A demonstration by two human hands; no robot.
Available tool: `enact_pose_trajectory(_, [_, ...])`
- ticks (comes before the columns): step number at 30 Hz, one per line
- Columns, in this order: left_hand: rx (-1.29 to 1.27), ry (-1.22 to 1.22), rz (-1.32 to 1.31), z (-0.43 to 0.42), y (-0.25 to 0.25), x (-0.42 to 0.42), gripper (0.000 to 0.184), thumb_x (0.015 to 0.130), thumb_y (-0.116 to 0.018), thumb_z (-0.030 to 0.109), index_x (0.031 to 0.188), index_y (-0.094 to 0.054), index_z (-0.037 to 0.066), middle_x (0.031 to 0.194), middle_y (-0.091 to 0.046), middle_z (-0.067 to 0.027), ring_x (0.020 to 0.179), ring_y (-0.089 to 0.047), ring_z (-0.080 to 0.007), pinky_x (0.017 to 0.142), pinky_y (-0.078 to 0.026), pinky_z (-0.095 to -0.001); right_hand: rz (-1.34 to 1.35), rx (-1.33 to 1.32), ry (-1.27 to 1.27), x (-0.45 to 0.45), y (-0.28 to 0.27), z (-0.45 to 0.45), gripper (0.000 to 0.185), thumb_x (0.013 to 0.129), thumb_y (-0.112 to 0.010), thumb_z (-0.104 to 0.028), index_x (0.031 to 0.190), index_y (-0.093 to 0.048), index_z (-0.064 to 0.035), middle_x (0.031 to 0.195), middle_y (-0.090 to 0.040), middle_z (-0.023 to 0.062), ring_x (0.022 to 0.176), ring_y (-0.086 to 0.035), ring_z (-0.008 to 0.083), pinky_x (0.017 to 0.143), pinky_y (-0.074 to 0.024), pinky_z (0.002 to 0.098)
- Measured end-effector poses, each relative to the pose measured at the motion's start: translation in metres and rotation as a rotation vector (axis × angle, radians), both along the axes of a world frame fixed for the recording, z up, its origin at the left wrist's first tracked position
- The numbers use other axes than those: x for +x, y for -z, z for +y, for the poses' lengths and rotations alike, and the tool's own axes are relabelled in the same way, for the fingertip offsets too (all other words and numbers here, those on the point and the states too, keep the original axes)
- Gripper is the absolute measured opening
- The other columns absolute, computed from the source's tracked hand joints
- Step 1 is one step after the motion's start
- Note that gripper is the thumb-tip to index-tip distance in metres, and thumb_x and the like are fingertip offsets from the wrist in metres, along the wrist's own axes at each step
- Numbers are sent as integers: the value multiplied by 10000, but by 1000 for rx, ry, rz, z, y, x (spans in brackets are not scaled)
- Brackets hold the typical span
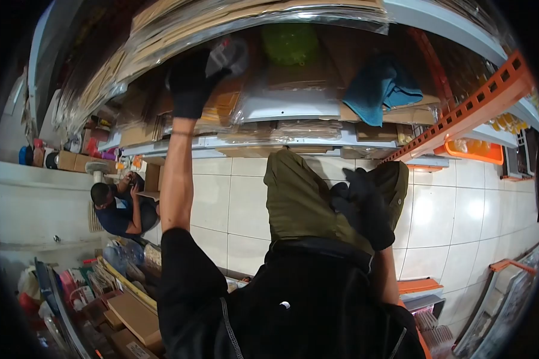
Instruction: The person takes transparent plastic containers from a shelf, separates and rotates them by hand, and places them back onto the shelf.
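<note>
My left hand (191,87), in a black glove, reaches into the shelf at the upper left. It closes on a clear, round plastic item (232,55) with a small red mark; its fingertips are lost in shadow. My right hand (365,206), also gloved in black, rests over my right thigh in olive trousers (308,200). Its fingers are apart and hold nothing. On the shelf, a green see-through plastic item (290,43) lies right of my left hand, and a blue cloth (382,90) drapes farther right.
Plastic-wrapped cardboard sheets (251,24) fill the shelf above. An orange perforated upright (461,110) stands at the right, near an orange bin (474,149). Another person (123,209) sits low at the left. Cardboard boxes (132,317) crowd the lower left.
</note>
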State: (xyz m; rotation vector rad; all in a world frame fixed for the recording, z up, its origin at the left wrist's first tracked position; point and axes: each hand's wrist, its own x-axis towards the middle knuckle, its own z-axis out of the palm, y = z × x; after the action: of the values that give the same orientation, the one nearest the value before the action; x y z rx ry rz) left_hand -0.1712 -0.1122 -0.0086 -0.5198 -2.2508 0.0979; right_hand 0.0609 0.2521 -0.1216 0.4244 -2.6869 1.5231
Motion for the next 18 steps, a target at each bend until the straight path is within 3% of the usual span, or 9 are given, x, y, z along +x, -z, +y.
enact_pose_trajectory(4, [-284,-219,-149,-5,10,-38,270,836,-595,333,939,-677,98,935,-673,-114,839,-637,-283,756,-488,-396,-13,146,-205,4,15,-7,514,765,-718,-182,1219,-514,-56,965,-566,139,880,-548,297,880,-416,398])
enact_pose_trajectory(5, [-185,27,9,-24,33,-59,179,858,-537,210,910,-681,117,935,-673,-105,850,-639,-269,753,-490,-393,2,153,-223,6,11,-10,515,767,-717,-185,1221,-513,-56,977,-567,136,885,-546,300,865,-421,400])
enact_pose_trajectory(6, [-183,116,-7,-29,44,-66,168,853,-531,178,905,-682,127,937,-674,-100,848,-640,-266,749,-494,-394,19,159,-244,7,10,-14,515,768,-715,-188,1223,-512,-57,989,-567,134,890,-544,303,851,-426,402])
enact_pose_trajectory(7, [-223,-22,-373,-19,34,-53,241,863,-504,152,1036,-665,100,1071,-651,-120,962,-625,-272,857,-486,-388,71,141,-249,8,13,-16,514,769,-714,-190,1223,-513,-58,1003,-567,135,891,-544,312,834,-430,404])
enact_pose_trajectory(8, [-124,154,-256,-34,63,-68,262,867,-486,150,1059,-662,125,1058,-661,-102,940,-636,-260,832,-498,-387,120,122,-251,9,19,-16,513,770,-713,-191,1223,-514,-58,1017,-567,136,892,-544,321,817,-434,406])
enact_pose_trajectory(10, [-137,179,-258,-34,70,-83,290,872,-481,172,1107,-648,144,1100,-652,-88,978,-630,-256,861,-496,-378,164,128,-245,11,29,-13,509,771,-712,-194,1221,-517,-59,1041,-568,143,904,-545,339,791,-439,410])
enact_pose_trajectory(18, [-276,89,-387,-12,57,-75,315,883,-516,263,1134,-622,106,1095,-640,-123,972,-624,-265,877,-477,-388,85,281,-240,2,17,-21,502,777,-704,-181,1231,-523,-66,1018,-598,172,954,-557,360,812,-444,419])
